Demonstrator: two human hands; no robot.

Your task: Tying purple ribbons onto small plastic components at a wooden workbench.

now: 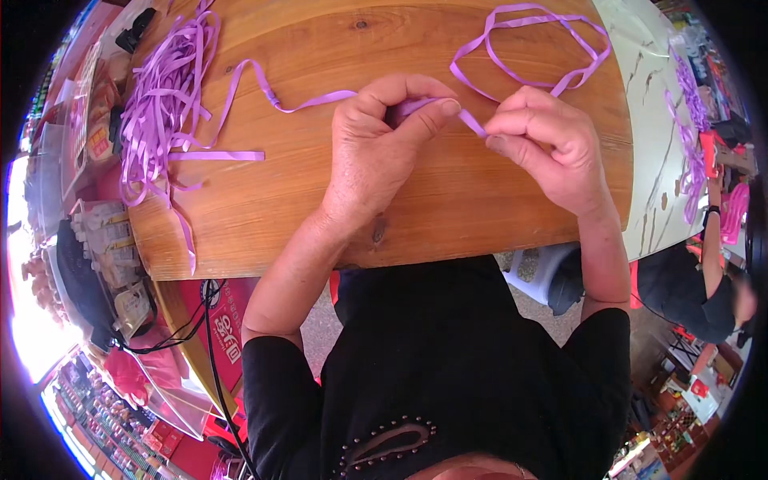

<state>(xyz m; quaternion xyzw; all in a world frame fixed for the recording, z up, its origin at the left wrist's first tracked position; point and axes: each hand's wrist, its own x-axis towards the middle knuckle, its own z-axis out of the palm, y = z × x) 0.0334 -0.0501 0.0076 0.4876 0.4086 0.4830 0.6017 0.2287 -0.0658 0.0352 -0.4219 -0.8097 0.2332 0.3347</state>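
A purple ribbon (472,122) runs between my two hands above the wooden table. My left hand (392,120) is closed, its thumb and index finger pinching the ribbon. With thumb and fingertips my right hand (548,140) pinches the same ribbon a short way to the right. From the left hand a length of ribbon trails left across the wood, with a small knot or joint (275,103) in it. Beyond my right hand lies a loose loop of purple ribbon (588,68). A large tangled heap of purple ribbons (164,88) covers the table's left side.
The wooden table (304,216) has its near edge close to my body. A white marbled surface (652,160) adjoins on the right, with more purple strips (690,104) beyond. Another person (688,288) in black is at far right. Black cables (210,320) hang at lower left.
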